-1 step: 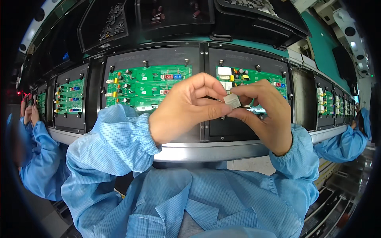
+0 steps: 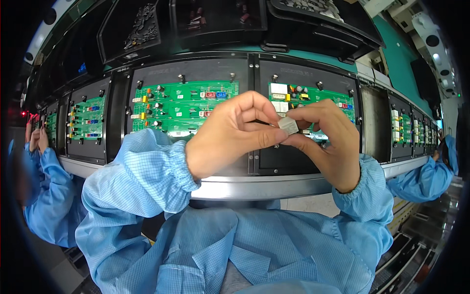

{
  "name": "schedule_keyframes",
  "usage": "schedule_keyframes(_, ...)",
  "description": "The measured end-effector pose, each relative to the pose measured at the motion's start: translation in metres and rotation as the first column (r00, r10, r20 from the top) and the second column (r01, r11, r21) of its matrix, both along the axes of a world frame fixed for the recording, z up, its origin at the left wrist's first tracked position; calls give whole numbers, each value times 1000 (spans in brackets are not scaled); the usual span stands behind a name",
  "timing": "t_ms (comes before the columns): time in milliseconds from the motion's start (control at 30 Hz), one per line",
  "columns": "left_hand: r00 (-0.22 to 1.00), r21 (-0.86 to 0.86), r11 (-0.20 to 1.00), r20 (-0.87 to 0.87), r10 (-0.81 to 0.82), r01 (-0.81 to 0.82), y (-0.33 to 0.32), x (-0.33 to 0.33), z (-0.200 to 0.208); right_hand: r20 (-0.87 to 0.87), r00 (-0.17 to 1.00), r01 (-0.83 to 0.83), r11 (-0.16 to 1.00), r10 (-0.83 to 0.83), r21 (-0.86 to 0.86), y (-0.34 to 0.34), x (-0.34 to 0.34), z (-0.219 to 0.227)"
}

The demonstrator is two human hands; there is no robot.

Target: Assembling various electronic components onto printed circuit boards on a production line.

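Both hands up in centre, just above near edge of the long metal conveyor rail (image 2: 254, 186). Left hand (image 2: 230, 134) & right hand (image 2: 325, 142) pinch one small pale-grey rectangular plastic component (image 2: 289, 125) between thumbs and fingertips; fingers curled tight round it, nothing else held. Component sits between the two hands, in front of the right green printed circuit board (image 2: 303, 95) in its black carrier frame. Second green circuit board w/ coloured parts (image 2: 186, 105) lies further left. Far up: black plastic trays (image 2: 215, 19). Blue cleanroom sleeves (image 2: 142, 176) on both arms. Co-workers in blue at far left (image 2: 36, 196) & far right (image 2: 426, 176).
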State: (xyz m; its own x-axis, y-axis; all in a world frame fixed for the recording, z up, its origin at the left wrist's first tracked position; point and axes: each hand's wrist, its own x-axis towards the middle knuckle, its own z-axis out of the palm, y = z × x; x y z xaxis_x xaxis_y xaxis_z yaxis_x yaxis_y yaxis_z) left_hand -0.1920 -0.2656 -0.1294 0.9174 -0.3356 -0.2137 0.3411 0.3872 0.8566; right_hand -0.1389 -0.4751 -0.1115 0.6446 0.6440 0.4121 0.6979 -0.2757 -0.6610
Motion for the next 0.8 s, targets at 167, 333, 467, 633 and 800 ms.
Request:
schedule_keyframes(167,998,17,998,-22,-57,57,14,-8,2,85,996,2,995,6,-97,9,-7,9)
schedule_keyframes(333,990,90,990,81,-115,107,31,-15,7,-155,988,-18,984,-10,-179,15,-18,17)
schedule_keyframes(467,973,260,942,29,-229,214,60,-26,31,-318,948,-10,992,-30,-124,42,-38,25)
schedule_keyframes(633,964,299,946,190,-185,123,86,-45,37,-259,966,-44,986,1,-161,55,-44,26)
schedule_keyframes(800,688,683,397,708,-157,-613,226,22,58,-292,934,135,961,-205,-241,37,-42,24)
